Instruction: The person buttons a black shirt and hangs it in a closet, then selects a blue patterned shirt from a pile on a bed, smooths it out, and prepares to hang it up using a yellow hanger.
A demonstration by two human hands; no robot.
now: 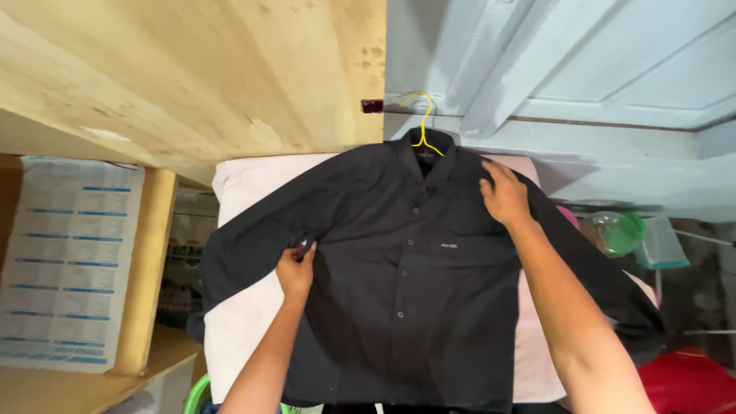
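Fingers (300, 253) of the left hand (295, 272) pinch the dark shirt (406, 299) at its armpit, apparently around a small dark object, while the right hand (504, 195) lies spread on the shoulder (shirt on a yellow hanger (422, 123) over a pale sheet (245, 322)), so smoothing seems underway, and the next move calls for steady tension.

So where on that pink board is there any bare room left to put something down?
Bare pink board shows below the shirt's left sleeve, beside the left hand. A thin strip lies by the right forearm. The middle, under the right hand, is covered.
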